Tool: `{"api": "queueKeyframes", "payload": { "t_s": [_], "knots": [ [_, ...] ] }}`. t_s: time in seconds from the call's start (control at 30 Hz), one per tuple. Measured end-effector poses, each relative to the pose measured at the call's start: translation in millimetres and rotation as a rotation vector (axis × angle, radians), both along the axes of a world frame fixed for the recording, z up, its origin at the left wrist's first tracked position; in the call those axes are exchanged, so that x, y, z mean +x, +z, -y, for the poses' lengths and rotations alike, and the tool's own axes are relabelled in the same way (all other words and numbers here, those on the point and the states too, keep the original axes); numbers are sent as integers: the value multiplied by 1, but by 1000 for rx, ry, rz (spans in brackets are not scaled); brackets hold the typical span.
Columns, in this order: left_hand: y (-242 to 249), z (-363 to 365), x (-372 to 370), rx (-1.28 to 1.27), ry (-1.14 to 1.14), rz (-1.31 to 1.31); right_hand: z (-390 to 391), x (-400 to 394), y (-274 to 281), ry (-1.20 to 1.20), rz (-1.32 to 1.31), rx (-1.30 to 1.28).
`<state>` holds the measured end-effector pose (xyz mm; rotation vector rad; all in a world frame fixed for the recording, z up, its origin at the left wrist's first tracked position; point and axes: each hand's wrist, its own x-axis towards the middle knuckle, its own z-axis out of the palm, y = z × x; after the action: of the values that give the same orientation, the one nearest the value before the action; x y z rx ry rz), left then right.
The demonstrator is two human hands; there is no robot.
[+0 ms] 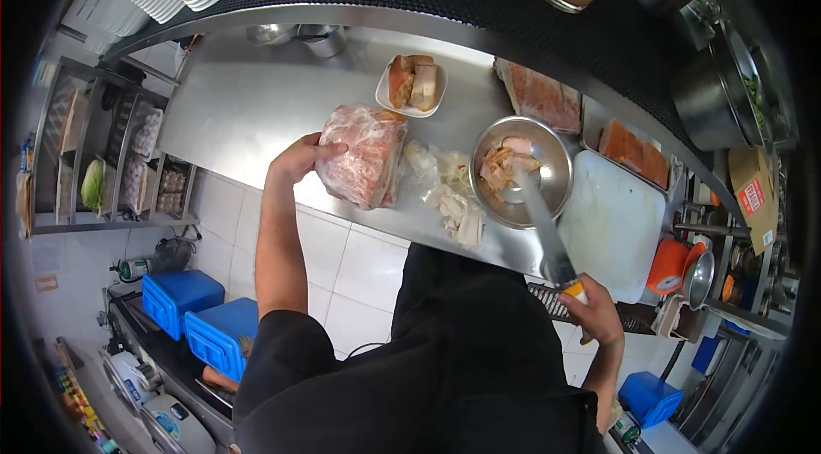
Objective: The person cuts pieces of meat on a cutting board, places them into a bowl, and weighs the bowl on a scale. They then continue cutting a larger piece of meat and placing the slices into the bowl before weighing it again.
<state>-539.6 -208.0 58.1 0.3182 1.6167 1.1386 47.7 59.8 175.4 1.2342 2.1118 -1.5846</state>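
Note:
My left hand (297, 158) grips the left side of a large block of meat in clear plastic wrap (362, 156), its thumb on top and the other fingers mostly hidden. The block is at the counter's front edge. In my right hand (596, 310) is a long knife (547, 227) with a yellow and white handle. Its blade points away from me, with the tip over or in a steel bowl (560, 159). Sliced meat pieces (505, 165) lie in that bowl. Crumpled plastic wrap (425, 165) and a whitish cloth (460, 216) sit between block and bowl.
A white dish of meat chunks (413, 85) stands behind the block. A raw meat slab (540, 95), a tray of browned meat (633, 153) and a white cutting board (614, 223) are to the right. An overhead shelf (479, 18) holds cups and stacked bowls.

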Motion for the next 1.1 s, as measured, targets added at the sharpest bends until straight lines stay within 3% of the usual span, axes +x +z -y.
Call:
{"api": "queueKeyframes", "payload": {
  "t_s": [0.03, 0.13, 0.23, 0.47, 0.77, 1.0, 1.1],
  "knots": [
    [0, 0, 0, 1, 7, 18, 1, -25, 13, 98, 108, 20],
    [3, -3, 3, 4, 28, 54, 0, -67, -18, 389, -155, 169],
    [12, -2, 6, -3, 31, 55, 9, -129, -8, 425, 85, -57],
    [2, 5, 6, 28, 25, 48, 25, -181, -28, 423, -20, -371],
    [-2, 16, 39, 174, 69, -44, 25, -145, -23, 406, -115, -379],
    [50, -29, 113, 243, 107, -133, 10, -54, 23, 389, -139, -230],
    [72, -78, 172, 303, 23, -176, 5, 16, 32, 217, -186, -236]
  ]
}}
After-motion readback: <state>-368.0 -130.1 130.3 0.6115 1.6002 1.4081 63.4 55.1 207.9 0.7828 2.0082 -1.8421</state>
